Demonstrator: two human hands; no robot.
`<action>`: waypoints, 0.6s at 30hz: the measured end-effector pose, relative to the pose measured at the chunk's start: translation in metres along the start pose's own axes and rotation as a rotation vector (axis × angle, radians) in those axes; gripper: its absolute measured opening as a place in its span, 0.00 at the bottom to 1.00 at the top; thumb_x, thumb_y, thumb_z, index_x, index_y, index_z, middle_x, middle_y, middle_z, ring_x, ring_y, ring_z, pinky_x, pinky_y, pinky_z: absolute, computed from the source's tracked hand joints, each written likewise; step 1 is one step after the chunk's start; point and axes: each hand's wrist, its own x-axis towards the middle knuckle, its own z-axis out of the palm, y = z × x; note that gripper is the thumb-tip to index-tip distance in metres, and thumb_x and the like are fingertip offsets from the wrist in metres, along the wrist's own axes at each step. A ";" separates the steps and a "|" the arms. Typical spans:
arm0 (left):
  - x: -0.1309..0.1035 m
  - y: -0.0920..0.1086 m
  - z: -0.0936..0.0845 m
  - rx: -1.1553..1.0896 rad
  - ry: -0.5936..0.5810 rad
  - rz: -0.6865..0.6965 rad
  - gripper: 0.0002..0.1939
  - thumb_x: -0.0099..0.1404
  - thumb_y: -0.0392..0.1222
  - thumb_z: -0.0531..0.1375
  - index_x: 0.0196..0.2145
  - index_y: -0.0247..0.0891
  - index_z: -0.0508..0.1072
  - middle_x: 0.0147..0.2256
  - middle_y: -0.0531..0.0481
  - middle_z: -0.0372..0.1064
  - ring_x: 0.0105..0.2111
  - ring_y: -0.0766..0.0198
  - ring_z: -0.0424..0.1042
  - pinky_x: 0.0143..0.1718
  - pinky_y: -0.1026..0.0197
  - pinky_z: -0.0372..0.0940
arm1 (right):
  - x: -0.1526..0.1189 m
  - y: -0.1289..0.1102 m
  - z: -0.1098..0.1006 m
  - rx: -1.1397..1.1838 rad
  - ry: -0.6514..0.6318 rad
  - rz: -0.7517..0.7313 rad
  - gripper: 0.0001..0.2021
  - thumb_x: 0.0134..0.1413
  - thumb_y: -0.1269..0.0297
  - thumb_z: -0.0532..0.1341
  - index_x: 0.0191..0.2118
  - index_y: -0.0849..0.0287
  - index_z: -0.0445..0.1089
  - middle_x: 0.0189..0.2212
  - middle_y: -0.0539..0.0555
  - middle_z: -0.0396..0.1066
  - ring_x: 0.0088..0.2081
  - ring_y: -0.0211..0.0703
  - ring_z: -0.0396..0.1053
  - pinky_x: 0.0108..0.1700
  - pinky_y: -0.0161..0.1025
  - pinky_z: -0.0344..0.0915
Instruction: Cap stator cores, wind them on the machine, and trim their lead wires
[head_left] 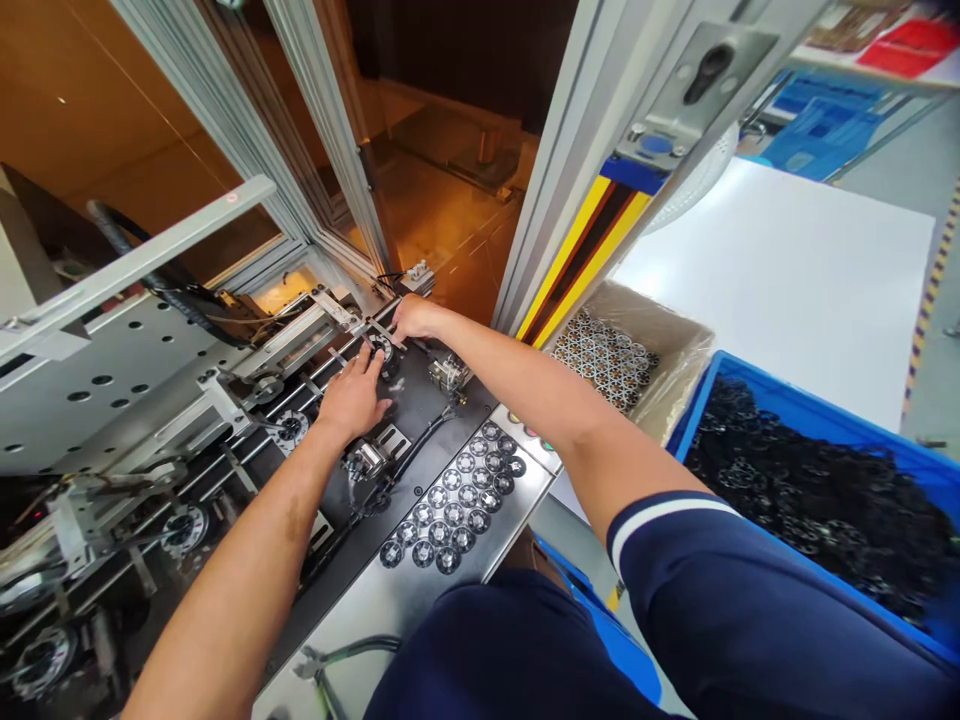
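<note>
My left hand (354, 398) reaches over the machine bed with its fingers spread, the fingertips at the near left edge of a round black-and-silver part (382, 350). Just beyond that part, my right hand (414, 318) is bent down by a metal bar at the end of the rails; its fingertips are partly hidden, so whether it holds anything is unclear. More round parts (291, 428) sit along the rails to the left. Several round black parts with silver centres (453, 513) lie in rows on the metal ledge below my hands.
A blue bin (712, 400) of black parts and a lined box (679, 340) of metal parts stand at the right. Aluminium posts (555, 150) and a yellow strip (562, 260) rise beside my right arm. Green-handled cutters (322, 668) lie at the bottom.
</note>
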 end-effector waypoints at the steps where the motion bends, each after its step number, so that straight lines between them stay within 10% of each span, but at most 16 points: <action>1: 0.000 0.000 0.000 0.000 -0.002 0.001 0.41 0.64 0.44 0.63 0.69 0.32 0.51 0.71 0.33 0.41 0.66 0.43 0.57 0.60 0.47 0.64 | 0.000 -0.001 -0.001 -0.004 -0.007 0.001 0.15 0.64 0.59 0.62 0.52 0.62 0.70 0.48 0.56 0.72 0.46 0.46 0.73 0.47 0.47 0.74; 18: 0.002 -0.003 -0.001 0.022 0.002 0.032 0.40 0.67 0.48 0.59 0.69 0.28 0.50 0.70 0.30 0.44 0.67 0.45 0.56 0.64 0.51 0.60 | 0.008 0.000 -0.002 0.013 -0.051 0.011 0.14 0.64 0.59 0.62 0.50 0.63 0.70 0.47 0.56 0.73 0.45 0.45 0.74 0.46 0.46 0.74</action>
